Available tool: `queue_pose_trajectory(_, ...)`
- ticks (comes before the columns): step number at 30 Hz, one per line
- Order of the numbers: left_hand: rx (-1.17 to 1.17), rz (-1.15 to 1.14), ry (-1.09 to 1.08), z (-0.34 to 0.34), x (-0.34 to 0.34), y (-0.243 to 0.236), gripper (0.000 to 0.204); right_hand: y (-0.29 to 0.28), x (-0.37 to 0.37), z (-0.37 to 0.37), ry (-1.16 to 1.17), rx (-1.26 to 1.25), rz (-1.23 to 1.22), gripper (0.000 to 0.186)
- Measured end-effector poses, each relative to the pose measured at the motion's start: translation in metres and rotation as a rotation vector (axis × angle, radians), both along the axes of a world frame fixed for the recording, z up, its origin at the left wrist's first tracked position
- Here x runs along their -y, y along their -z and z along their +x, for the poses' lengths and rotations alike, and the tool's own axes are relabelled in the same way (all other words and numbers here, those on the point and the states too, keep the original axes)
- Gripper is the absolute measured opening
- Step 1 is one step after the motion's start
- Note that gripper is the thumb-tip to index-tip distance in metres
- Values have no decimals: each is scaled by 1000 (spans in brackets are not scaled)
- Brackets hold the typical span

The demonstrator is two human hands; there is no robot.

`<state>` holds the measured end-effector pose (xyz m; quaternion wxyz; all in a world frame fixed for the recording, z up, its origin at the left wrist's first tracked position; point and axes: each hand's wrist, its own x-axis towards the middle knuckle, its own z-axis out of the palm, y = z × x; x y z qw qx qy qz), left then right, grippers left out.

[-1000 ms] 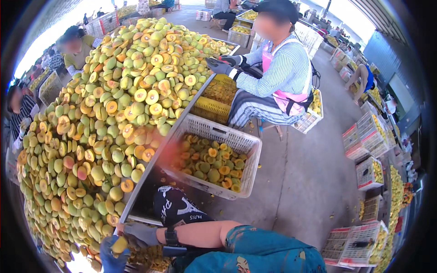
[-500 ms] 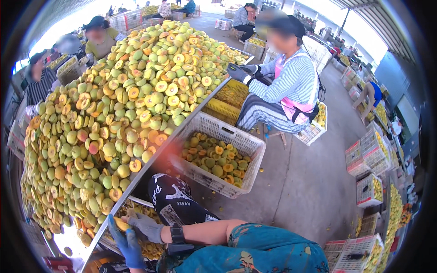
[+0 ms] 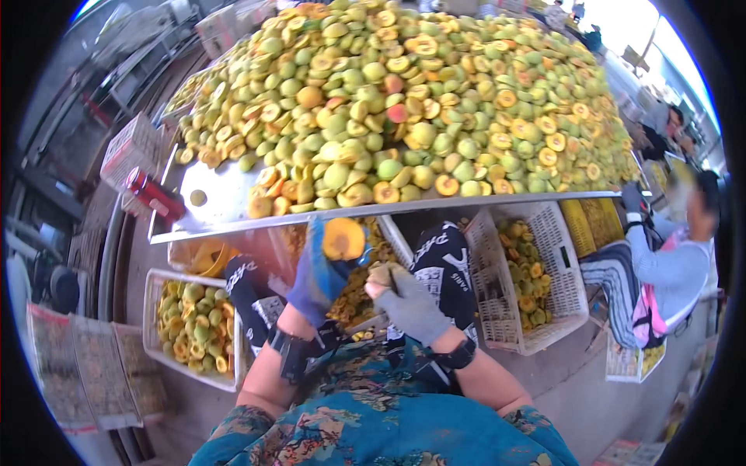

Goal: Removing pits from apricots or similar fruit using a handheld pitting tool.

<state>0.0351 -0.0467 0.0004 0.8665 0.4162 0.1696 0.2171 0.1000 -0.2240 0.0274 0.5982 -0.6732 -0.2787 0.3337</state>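
Observation:
My left hand point(image 3: 317, 276), in a blue glove, is closed on a peach half point(image 3: 343, 238), its orange cut face and hollow turned up. Beside it on the right, my right hand point(image 3: 412, 303) in a grey glove has its fingers curled in, with a small dark and tan thing at the fingertips that I cannot make out. Both hands are over my lap, above a crate of cut yellow pieces point(image 3: 353, 307). Just past them, green and yellow peaches, many halved, form a large heap point(image 3: 388, 116) on a metal-edged table point(image 3: 435, 203).
White crates holding peach halves stand left point(image 3: 151, 334) and right point(image 3: 571, 272) of my legs. A red flask-like cylinder point(image 3: 155, 194) leans at the table's left corner. A co-worker point(image 3: 668, 256) sits at the right, beside a yellow crate point(image 3: 575, 225).
My view has swung left, so the table edge now runs across in front of me. My left hand has lifted the peach half, its cut face now showing. The right hand stays close by.

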Motion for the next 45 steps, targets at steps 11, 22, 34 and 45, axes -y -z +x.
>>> queue_pose_trajectory(11, 8, 378, -52, -11, 27, -26, 37, -30, -8, -17, -13, 337, 5, 34)
queue_pose_trajectory(22, -27, 529, -83, -14, 31, -36, 56, -46, -15, -24, -201, 60, -103, 39)
queue_pose_trajectory(34, 44, 412, 201, -18, -1, -46, 49, -35, -25, -13, -520, -863, -74, 46)
queue_pose_trajectory(45, -108, 85, -79, 1, -3, 1, 50, 11, -35, 5, -646, -980, 63, 62)
